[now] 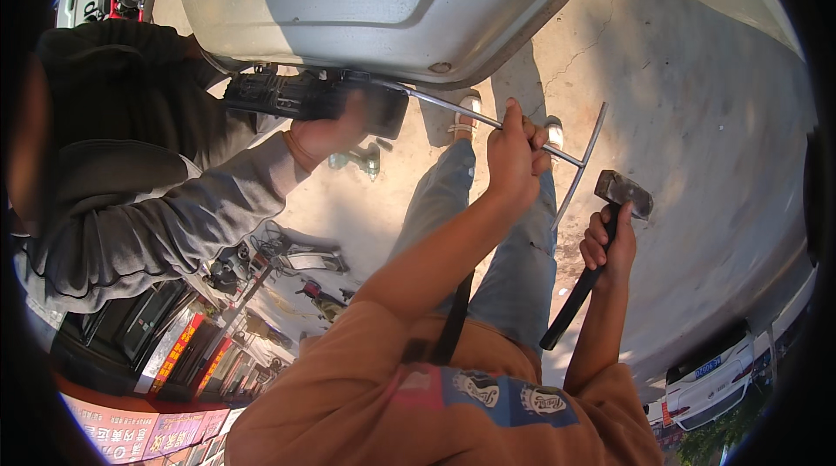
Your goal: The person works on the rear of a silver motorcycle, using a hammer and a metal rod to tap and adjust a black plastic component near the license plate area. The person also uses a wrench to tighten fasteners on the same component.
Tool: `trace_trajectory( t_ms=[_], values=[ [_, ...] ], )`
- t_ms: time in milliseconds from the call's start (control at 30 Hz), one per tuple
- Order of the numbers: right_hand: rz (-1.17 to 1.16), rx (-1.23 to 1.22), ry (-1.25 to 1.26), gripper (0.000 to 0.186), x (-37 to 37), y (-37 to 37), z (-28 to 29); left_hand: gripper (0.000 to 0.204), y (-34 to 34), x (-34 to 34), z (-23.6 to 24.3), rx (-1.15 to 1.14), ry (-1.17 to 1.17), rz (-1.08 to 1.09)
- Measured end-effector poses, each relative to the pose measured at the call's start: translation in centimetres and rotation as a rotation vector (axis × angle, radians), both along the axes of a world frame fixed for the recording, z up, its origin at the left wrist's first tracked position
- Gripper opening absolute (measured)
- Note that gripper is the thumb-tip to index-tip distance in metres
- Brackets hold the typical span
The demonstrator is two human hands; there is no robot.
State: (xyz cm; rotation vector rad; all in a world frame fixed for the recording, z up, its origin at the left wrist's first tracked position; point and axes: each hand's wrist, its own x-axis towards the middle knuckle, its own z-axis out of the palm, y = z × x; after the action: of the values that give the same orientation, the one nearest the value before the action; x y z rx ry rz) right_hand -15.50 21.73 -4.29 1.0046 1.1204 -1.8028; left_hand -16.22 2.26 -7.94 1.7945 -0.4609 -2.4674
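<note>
While the left hand (515, 148) grips the T-bar (470, 114) and the right hand (616, 241) the hammer (623, 192), a steady T-bar helps, imo.

Just below the bottom edge of a vehicle panel (348, 13), a box-like part (296, 100) is held by a co-worker's hand (331, 133). At its right end, a T-bar (453, 109) is extended rightward through the left hand (515, 154); to the crossbar's right, a hammer (576, 298) is held in the right hand (613, 244). Near the ground's (670, 126) lower right edge, a car (712, 379) is parked.
</note>
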Motion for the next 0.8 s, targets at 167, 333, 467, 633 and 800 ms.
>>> trace_trajectory(
  t_ms=[167,333,467,633,800],
  values=[
    [0.247,0.231,-0.081,0.043,2.3,1.0,-1.5,0.043,1.0,3.0,0.7,0.137,0.009,-0.2],
    [0.775,0.466,-0.049,0.026,5.9,3.5,-5.0,0.042,1.1,10.0,-0.4,0.178,-0.087,-0.42],
    [1.16,0.513,0.072,0.024,6.3,0.3,-3.6,0.034,1.4,17.8,-2.2,0.426,-0.143,-0.3],
    [1.464,0.44,0.665,0.028,8.9,-2.2,-8.2,0.023,1.3,22.9,-4.6,0.37,-0.311,-0.096],
    [1.571,0.404,0.65,0.033,8.4,-9.4,-8.7,0.017,-1.8,26.1,-7.0,0.382,-0.293,-0.147]
  ],
)
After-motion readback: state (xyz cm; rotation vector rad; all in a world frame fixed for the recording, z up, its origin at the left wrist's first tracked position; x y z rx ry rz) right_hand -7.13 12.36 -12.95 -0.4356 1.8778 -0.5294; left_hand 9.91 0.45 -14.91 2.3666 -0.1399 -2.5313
